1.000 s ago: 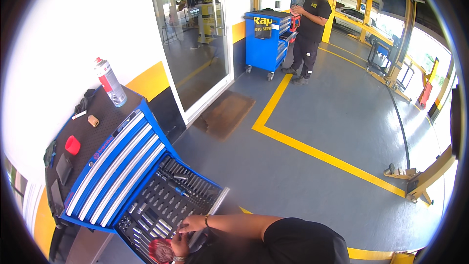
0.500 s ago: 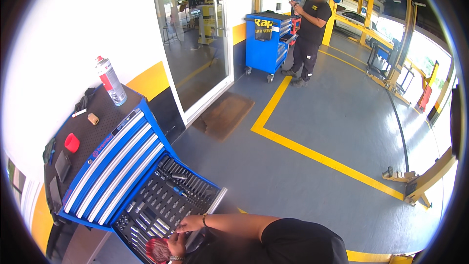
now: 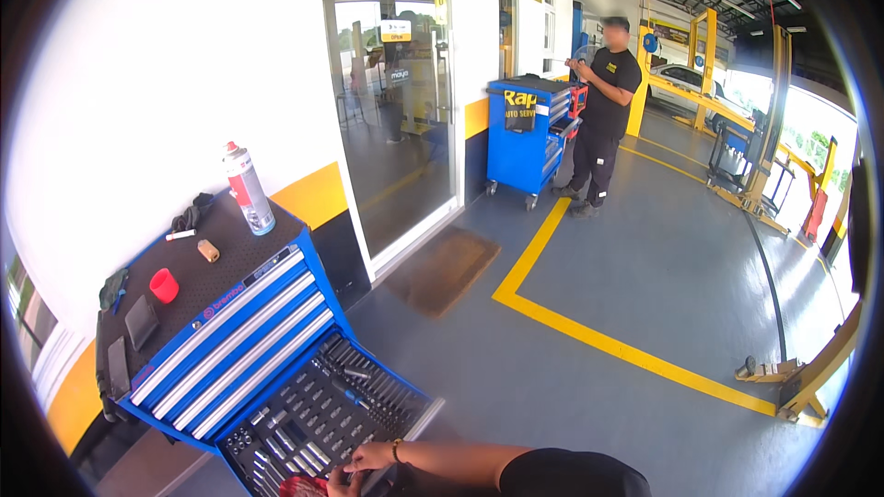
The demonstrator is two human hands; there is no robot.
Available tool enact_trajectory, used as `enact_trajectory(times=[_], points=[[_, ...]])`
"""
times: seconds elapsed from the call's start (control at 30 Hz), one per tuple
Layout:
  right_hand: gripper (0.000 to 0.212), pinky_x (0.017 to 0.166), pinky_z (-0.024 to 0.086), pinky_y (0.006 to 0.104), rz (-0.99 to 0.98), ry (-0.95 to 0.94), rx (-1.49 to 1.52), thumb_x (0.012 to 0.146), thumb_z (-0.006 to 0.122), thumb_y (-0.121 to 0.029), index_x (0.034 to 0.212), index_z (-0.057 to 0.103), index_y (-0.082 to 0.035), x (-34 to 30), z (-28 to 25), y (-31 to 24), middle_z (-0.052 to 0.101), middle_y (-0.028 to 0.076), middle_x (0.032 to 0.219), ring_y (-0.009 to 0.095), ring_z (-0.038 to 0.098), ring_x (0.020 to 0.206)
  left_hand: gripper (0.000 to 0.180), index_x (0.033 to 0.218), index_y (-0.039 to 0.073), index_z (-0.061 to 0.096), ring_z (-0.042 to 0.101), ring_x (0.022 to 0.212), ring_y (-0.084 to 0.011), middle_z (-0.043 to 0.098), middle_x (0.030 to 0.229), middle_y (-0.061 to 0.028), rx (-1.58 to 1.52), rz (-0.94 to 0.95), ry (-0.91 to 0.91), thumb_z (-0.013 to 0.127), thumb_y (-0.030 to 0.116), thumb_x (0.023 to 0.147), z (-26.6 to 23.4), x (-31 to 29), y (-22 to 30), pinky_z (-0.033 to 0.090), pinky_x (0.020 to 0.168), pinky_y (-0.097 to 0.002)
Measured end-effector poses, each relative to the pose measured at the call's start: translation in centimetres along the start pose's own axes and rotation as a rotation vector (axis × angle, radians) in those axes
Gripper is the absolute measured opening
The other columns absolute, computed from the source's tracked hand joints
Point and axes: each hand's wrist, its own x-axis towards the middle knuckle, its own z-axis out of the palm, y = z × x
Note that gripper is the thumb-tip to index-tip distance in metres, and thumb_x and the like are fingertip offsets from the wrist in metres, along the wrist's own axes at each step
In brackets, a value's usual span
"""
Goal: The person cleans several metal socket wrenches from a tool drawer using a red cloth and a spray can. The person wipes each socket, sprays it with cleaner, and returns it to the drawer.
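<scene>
Over the near edge of an open drawer [image 3: 299, 411] of sockets and bits, my two hands meet. My right hand [image 3: 372, 456] reaches in from the right, a band on its wrist, fingers bent and pressed together. Against its fingertips is my left hand [image 3: 343, 482], partly cut off by the lower edge of the picture, its fingers closed. Whatever sits between the fingers is too small or hidden. A red, crumpled cloth-like thing [image 3: 302, 487] shows beside my left hand; whether that hand grips it is unclear. A blue-handled tool [image 3: 355, 398] lies among the sockets.
The drawer belongs to a blue tool cabinet [image 3: 241, 331]. On its black top stand a spray can [image 3: 249, 191] and a red cup [image 3: 164, 285]. A person [image 3: 603, 120] stands at another blue tool cart [image 3: 525, 143]. A yellow lift post base [image 3: 801, 391] is at the right.
The view has tilted up, so the cabinet, drawer and hands sit lower in the picture. My hands stay together at the drawer's near edge.
</scene>
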Motion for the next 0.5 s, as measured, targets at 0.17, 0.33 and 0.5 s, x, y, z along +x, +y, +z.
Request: enact_trajectory(times=[0.17, 0.33, 0.5], points=[[0.07, 0.073, 0.05, 0.0388, 0.039, -0.015, 0.045, 0.091, 0.055, -0.067, 0.093, 0.072, 0.001, -0.9, 0.1, -0.8, 0.071, 0.015, 0.085, 0.026, 0.068, 0.082, 0.018, 0.105, -0.001, 0.062, 0.061, 0.084, -0.0101, 0.067, 0.092, -0.0038, -0.136, -0.076, -0.016, 0.071, 0.008, 0.092, 0.2, -1.3, 2.9, 0.048, 0.074, -0.0255], [0.069, 0.072, 0.05, 0.0389, 0.018, 0.032, 0.045, 0.092, 0.054, -0.066, 0.092, 0.072, 0.001, -1.0, 0.1, -1.3, 0.071, 0.015, 0.082, 0.026, 0.068, 0.079, 0.025, 0.103, 0.0, 0.068, 0.059, 0.065, -0.0075, 0.068, 0.078, -0.0028, -0.077, -0.222, 0.051, 0.076, 0.019, 0.089, -0.6, -1.2, 5.1, 0.046, 0.058, -0.0239], [0.07, 0.068, 0.05, 0.0386, 0.004, 0.068, 0.037, 0.092, 0.055, -0.067, 0.089, 0.073, 0.001, -0.7, 0.3, -1.1, 0.07, 0.013, 0.076, 0.024, 0.067, 0.072, 0.024, 0.102, -0.002, 0.069, 0.057, 0.06, -0.0066, 0.066, 0.074, -0.0016, -0.21, -0.276, 0.063, 0.076, 0.016, 0.088, -0.6, -1.0, 5.6, 0.044, 0.054, -0.0229]])
